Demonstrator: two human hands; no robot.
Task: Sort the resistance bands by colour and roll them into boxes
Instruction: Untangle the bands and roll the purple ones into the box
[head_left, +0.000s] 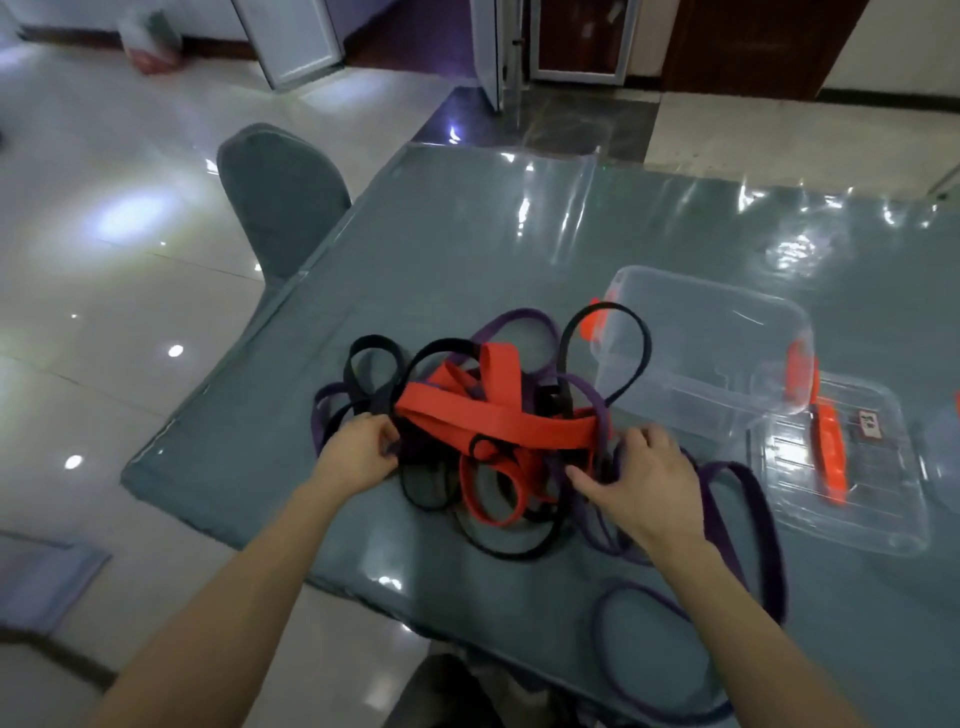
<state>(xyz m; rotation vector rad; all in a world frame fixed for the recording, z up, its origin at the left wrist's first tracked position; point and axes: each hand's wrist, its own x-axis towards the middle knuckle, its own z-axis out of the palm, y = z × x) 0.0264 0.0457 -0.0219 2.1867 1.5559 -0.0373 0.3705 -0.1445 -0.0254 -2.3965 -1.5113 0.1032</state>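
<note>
Bands are lying in one tangled pile (467, 431) between your two hands on the tabletop (467, 249), which is wearing a shiny clear cover. Your left hand (358, 452) is resting at the pile's left edge, its grip curling onto the black bands (374, 374) and purple bands (324, 415) there; whether it is actually pinching one or just touching, you cannot tell from this angle. Your right hand (639, 478) is sitting at the pile's right edge with fingers spread and the thumb pointing in toward the middle, its grip released and lying over purple loops. Just past your knuckles on both sides, the wide red bands (493, 421) are crossing the top of the heap. Nearer to you than your right wrist, more purple loops (748, 519) are trailing toward the tabletop's near edge. Beyond your right hand, a clear plastic box (701, 358) with orange clips is standing close to the pile, one black loop (605, 353) leaning against its front. To the right of that hand, a clear lid (852, 467) with an orange handle is lying flat. Beyond your left hand, a grey chair (283, 202) is standing at the tabletop's edge.
</note>
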